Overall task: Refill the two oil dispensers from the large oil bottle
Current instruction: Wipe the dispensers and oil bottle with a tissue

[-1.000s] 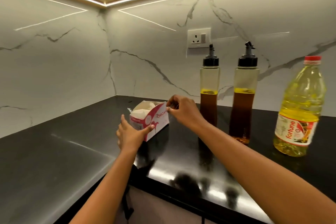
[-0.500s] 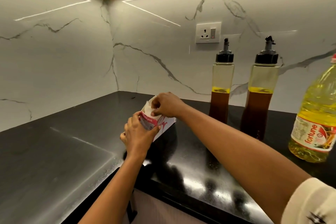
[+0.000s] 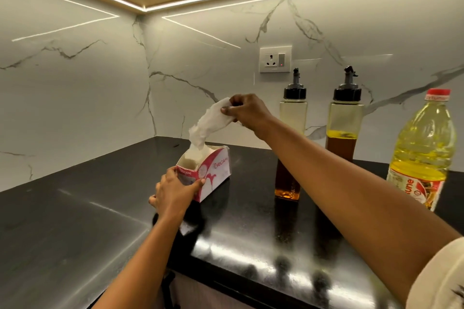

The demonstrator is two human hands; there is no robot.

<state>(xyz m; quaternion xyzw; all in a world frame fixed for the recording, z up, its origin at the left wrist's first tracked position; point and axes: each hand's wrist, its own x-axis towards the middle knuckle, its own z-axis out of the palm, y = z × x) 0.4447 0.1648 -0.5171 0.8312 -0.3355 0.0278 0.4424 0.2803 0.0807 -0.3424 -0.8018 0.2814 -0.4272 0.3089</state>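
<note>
Now the right hand (image 3: 247,111) pinches a tissue (image 3: 208,124) newly pulled from the box (image 3: 216,173) the left hand (image 3: 175,190) grips; oil bottle (image 3: 424,148) untouched, so pouring likely comes later.

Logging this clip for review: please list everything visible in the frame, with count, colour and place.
countertop: one, black, glossy, foreground.
oil dispensers: two, clear with black caps, part full of brown oil, upright at its back.
large oil bottle: one, yellow oil, red cap, right of the dispensers.
tissue box: one, white and pink, left of the dispensers.
tissue: one, white, lower end in the box.
wall socket: one, grey-white, above the dispensers.
left hand: grips the box's near end.
right hand: pinches the tissue's top, above the box.
</note>
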